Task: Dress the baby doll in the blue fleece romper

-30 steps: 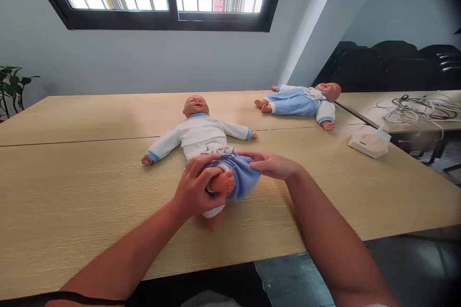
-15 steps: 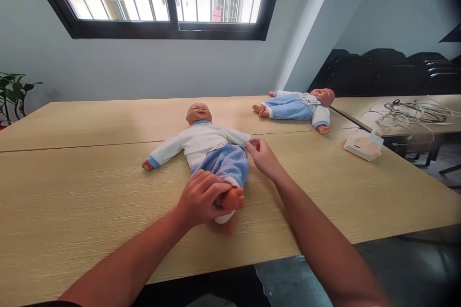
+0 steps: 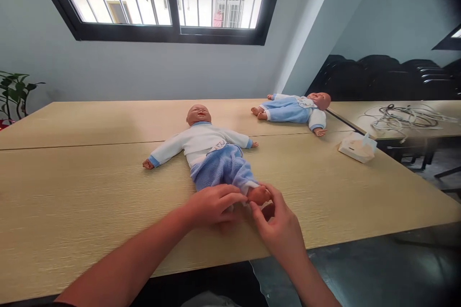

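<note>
A baby doll (image 3: 207,146) lies on its back on the wooden table (image 3: 90,187), in a white top and blue fleece trousers (image 3: 221,172). My left hand (image 3: 212,206) lies curled over the doll's lower legs at the trouser cuffs. My right hand (image 3: 279,228) is just below the doll's bare foot (image 3: 260,194), thumb and fingers pinching near it. What the fingers hold, if anything, is hidden.
A second doll (image 3: 295,109) in a blue outfit lies at the back right of the table. A white tissue pack (image 3: 356,147) sits near the right edge. A tangle of cables (image 3: 406,115) lies on another table at the right. A plant (image 3: 14,98) stands at far left.
My right hand moved from the doll's waist down to its foot. The blue trousers now lie pulled up and smoothed over the legs. My left hand stayed at the lower legs.
</note>
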`<action>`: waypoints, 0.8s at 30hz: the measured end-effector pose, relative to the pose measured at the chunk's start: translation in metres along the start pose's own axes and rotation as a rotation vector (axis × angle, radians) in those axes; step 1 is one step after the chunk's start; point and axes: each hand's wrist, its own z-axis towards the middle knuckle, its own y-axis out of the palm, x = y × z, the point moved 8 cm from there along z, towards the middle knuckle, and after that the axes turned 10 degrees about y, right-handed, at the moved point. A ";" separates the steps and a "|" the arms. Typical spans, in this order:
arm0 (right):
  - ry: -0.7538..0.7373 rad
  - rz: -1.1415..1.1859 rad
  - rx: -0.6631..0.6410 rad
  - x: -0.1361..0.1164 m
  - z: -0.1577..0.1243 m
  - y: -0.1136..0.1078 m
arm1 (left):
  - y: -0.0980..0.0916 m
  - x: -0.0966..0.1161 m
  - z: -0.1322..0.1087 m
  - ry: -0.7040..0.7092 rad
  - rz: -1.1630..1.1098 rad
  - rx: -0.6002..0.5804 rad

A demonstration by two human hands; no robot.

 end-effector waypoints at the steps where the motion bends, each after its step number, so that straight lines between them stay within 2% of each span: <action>1: 0.002 -0.028 0.024 0.004 0.003 -0.002 | 0.001 0.002 0.001 0.025 -0.047 -0.038; 3: 0.011 -0.089 0.042 0.012 0.008 -0.002 | -0.006 0.003 0.002 0.063 -0.125 -0.026; 5: 0.042 -0.125 0.035 0.021 0.012 -0.001 | -0.027 -0.007 -0.001 0.031 -0.112 0.123; 7: 0.084 -0.124 0.024 0.030 0.015 0.000 | -0.054 -0.031 -0.018 -0.153 0.000 0.317; 8: 0.102 -0.120 0.022 0.034 0.016 0.000 | -0.065 -0.047 -0.031 -0.295 0.056 0.379; 9: 0.115 -0.119 0.019 0.037 0.016 0.000 | -0.072 -0.063 -0.045 -0.441 0.075 0.390; 11: 0.121 -0.133 0.012 0.040 0.016 0.001 | -0.070 -0.091 -0.071 -0.660 -0.035 0.288; 13: 0.112 -0.151 0.006 0.043 0.016 0.001 | -0.057 -0.109 -0.088 -0.741 -0.263 0.164; 14: 0.103 -0.156 0.007 0.044 0.017 0.002 | -0.053 -0.114 -0.094 -0.755 -0.375 0.161; 15: 0.089 -0.156 0.013 0.045 0.018 0.002 | -0.051 -0.121 -0.099 -0.770 -0.471 0.217; 18: 0.010 -0.125 0.035 0.045 0.022 0.004 | -0.049 -0.140 -0.111 -0.836 -0.698 0.515; 19: -0.030 -0.110 0.054 0.043 0.022 0.004 | -0.045 -0.144 -0.114 -0.860 -0.759 0.572; 21: -0.130 -0.098 0.162 0.036 0.013 0.001 | -0.037 -0.146 -0.115 -0.895 -0.838 0.556; 24: -0.345 -0.113 0.366 0.011 -0.025 0.002 | -0.035 -0.139 -0.111 -0.884 -0.821 0.425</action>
